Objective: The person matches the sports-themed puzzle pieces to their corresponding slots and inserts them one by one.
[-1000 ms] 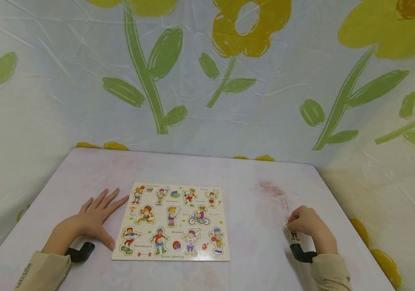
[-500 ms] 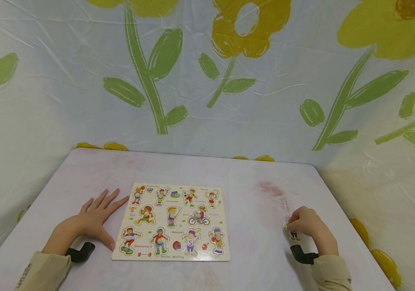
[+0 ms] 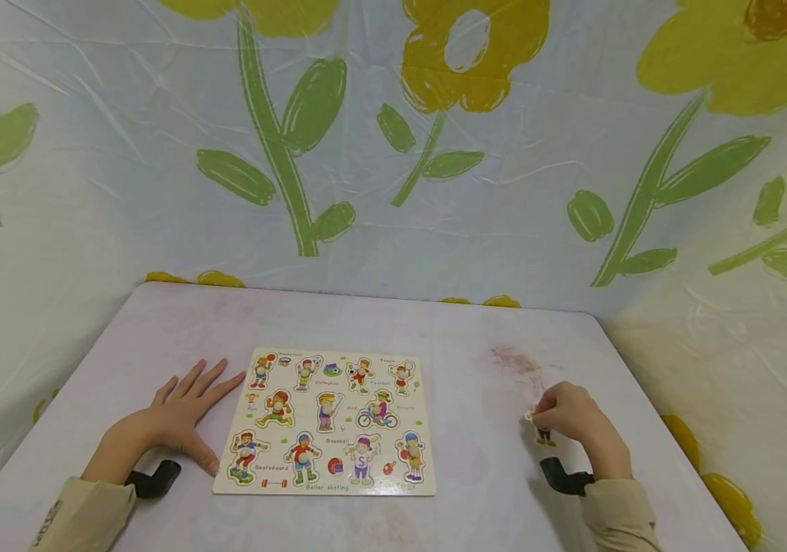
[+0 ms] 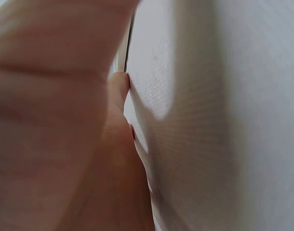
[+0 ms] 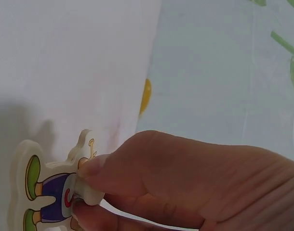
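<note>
Between thumb and fingers, my right hand [image 3: 573, 418] pinches the pale round knob of a wooden puzzle piece [image 5: 53, 192]. The piece is a cut-out figure with purple shorts and green shoes; the hand covers part of it. A wooden puzzle board [image 3: 324, 491] printed with several sports figures lies left of it on the table. My left hand [image 3: 176, 418] rests on the table with fingers spread and holds nothing. Its thumb and a fingertip are at the board's left edge. The left wrist view shows mostly the hand and table from very close.
The white table [image 3: 476, 506] has a reddish smear near the right hand. Its far edge meets a flower-printed cloth [image 3: 380, 245], which also rises on both sides. A black wrist mount [image 3: 155, 479] sits below the left hand, another black mount [image 3: 562, 477] below the right.
My right hand has shifted a little to the left and away from me, with the puzzle piece moving along. The left hand and the board stay put.
</note>
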`<state>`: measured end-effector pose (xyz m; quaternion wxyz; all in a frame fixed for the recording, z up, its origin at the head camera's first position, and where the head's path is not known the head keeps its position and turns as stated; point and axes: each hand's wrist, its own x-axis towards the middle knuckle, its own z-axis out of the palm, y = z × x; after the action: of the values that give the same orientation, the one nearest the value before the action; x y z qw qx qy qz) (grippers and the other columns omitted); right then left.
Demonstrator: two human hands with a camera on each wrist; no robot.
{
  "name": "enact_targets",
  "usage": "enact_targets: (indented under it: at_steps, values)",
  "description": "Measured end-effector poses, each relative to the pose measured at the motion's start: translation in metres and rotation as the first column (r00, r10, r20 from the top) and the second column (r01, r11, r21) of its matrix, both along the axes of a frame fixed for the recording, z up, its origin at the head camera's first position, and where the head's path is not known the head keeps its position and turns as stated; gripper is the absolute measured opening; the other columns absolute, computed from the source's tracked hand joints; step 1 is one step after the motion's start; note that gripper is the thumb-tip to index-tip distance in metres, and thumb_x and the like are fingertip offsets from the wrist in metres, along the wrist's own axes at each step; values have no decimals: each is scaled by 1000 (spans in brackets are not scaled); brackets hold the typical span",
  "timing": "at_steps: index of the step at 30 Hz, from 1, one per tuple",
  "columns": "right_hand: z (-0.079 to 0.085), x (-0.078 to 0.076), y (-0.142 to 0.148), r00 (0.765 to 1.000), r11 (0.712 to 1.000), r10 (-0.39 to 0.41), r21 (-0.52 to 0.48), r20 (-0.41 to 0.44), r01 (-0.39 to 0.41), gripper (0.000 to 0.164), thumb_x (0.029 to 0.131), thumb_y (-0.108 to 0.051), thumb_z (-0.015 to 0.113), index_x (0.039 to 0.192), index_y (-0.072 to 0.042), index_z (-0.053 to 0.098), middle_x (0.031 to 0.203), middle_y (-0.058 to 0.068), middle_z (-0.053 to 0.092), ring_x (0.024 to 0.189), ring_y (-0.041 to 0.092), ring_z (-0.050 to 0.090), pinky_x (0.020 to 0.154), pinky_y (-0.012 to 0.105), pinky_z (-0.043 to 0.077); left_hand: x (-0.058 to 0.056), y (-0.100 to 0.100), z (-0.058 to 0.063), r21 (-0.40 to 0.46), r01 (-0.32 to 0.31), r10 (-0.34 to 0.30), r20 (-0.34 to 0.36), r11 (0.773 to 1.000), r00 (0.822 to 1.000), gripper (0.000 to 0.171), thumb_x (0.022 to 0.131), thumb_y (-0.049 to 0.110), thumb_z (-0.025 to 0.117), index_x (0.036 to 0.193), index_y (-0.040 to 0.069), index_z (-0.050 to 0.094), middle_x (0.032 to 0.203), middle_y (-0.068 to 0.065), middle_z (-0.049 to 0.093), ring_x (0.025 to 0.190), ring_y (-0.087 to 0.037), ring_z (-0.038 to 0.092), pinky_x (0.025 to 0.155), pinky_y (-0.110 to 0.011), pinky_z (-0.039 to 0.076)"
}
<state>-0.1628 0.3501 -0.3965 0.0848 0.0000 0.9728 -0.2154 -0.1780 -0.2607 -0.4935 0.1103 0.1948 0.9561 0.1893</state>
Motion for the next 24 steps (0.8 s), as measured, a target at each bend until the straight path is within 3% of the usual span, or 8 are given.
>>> enact_targets:
  at_steps: [24]
  values:
    - [30, -8, -58, 992, 995, 80, -53, -101, -85, 8, 76, -9, 76, 73, -5, 69, 68, 0, 63, 64, 17, 55, 57, 33, 46, -1, 0, 0, 0, -2, 2, 1, 1000, 1000, 144, 35, 83, 79, 158, 39, 18, 166, -9, 1, 149, -42, -10, 106, -76, -4]
